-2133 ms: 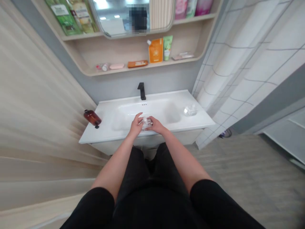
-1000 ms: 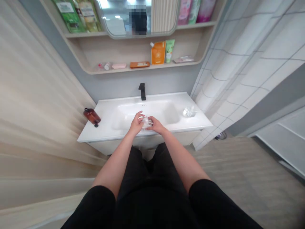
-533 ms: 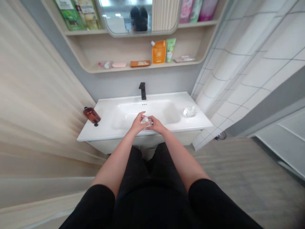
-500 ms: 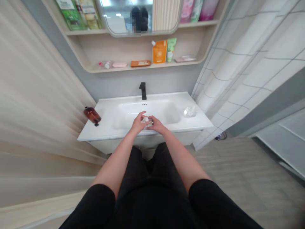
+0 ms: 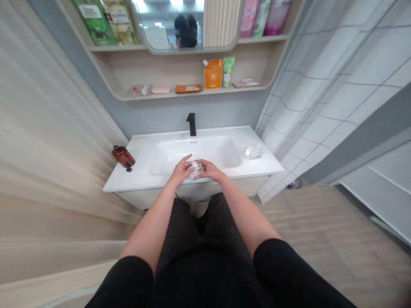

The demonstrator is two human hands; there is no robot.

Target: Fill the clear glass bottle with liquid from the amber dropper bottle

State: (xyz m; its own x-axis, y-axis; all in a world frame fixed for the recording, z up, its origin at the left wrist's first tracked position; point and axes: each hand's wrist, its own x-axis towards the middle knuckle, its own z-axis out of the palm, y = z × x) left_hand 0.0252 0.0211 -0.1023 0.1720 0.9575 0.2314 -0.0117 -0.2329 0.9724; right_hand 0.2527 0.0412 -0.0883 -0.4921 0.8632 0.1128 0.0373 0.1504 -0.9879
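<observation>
A small clear bottle with a whitish top [image 5: 195, 170] is between my two hands, over the front rim of the white sink [image 5: 221, 156]. My left hand [image 5: 181, 170] has its fingers against the left side of it, the index finger raised. From the right, my right hand [image 5: 208, 170] curls around the other side. The exact kind of bottle is too small and blurred to make out. Another clear container [image 5: 253, 152] rests on the counter to the right of the basin.
An amber bottle [image 5: 123, 157] lies tilted at the counter's left edge. A black faucet [image 5: 192, 124] rises behind the basin. Above is a shelf [image 5: 154, 97] with an orange pouch [image 5: 213, 73], a green tube [image 5: 228, 71] and other toiletries. A mirror [image 5: 163, 32] hangs over it. A curtain [image 5: 48, 128] borders the left.
My hands have shifted slightly left and toward me with the clear bottle, and more of it now shows between the fingers. The view has tilted a little.
</observation>
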